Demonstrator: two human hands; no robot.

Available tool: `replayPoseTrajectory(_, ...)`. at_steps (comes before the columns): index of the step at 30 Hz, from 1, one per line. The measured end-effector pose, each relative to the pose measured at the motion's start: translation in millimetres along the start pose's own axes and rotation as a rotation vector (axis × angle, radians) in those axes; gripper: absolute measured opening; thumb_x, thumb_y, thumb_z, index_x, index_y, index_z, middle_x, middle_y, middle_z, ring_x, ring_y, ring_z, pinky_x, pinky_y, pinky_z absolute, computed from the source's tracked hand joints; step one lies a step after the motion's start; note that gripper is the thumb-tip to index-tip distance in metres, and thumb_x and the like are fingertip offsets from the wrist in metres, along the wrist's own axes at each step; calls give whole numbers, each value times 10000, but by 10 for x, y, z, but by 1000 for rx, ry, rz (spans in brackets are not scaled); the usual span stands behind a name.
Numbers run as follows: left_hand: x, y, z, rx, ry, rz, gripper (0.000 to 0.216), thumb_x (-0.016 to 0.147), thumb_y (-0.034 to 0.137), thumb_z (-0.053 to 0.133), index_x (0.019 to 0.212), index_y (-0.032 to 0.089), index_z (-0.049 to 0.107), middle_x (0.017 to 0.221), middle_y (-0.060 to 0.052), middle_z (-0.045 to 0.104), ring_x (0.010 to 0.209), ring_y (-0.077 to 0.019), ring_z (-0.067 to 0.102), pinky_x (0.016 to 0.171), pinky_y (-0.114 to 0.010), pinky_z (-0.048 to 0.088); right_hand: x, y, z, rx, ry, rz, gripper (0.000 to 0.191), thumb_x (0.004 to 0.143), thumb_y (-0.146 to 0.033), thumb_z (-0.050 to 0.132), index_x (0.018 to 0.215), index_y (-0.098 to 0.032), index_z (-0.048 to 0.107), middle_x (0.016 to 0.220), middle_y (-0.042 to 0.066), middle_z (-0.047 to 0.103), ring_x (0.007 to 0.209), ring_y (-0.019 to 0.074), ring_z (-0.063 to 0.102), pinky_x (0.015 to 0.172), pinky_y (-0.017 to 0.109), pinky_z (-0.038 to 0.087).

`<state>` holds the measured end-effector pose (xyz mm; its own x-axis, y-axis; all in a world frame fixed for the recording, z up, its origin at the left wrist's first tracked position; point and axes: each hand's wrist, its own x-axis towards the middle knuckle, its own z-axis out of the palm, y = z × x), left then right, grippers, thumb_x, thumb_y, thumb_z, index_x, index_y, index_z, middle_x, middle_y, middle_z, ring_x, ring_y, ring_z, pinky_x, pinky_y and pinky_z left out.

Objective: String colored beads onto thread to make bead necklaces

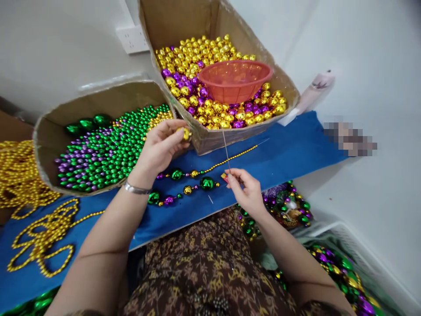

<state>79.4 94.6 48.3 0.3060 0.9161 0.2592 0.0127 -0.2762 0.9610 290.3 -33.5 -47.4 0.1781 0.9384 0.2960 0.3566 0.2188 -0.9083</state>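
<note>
My left hand (162, 147) pinches a shiny gold bead (186, 133) beside the corner of the larger box. In my right hand (246, 189), a thin straight needle (226, 147) points upward from between thumb and fingers. A small red and yellow tag (225, 177) shows at those fingertips; whether it is gripped too, I cannot tell. Below the hands, a strand of green, gold and purple beads (187, 190) lies on the blue cloth (286, 145). Behind it runs another strand ending in small gold beads (230, 159).
A cardboard box (205, 139) of gold and purple beads holds a red plastic basket (237, 85). Left of it is a box (49, 184) of green, purple and gold beads. Gold bead chains (49, 237) lie at left. A white crate (371, 245) with bead strands stands lower right.
</note>
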Motion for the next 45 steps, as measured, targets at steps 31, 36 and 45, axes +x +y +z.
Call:
replayPoseTrajectory(31, 1438, -17, 1407, 1286, -809, 297, 356, 823, 220, 505, 1098, 111, 704, 1099, -203, 685, 979, -324, 649, 794, -418, 491, 39, 13, 45, 133, 255, 24, 231, 931, -385, 531, 1032, -207, 639, 685, 1, 626, 573, 127, 610, 591, 278, 552)
replayPoseTrajectory(36, 1503, -93, 1454, 1278, -884, 240, 392, 708, 113, 590, 1076, 140, 723, 1072, -192, 698, 968, -345, 651, 779, -420, 497, 10, 36, 57, 119, 222, 43, 225, 920, -390, 541, 1011, -212, 645, 778, 24, 665, 565, 123, 614, 579, 279, 553)
replayPoseTrajectory(45, 1278, 157, 1036, 695, -428, 412, 280, 819, 153, 539, 1072, 109, 651, 1089, -131, 675, 991, -218, 611, 904, -351, 465, -19, 48, 107, 111, 175, 19, 224, 925, -377, 544, 1040, -215, 649, 861, 38, 687, 588, 117, 632, 567, 260, 550)
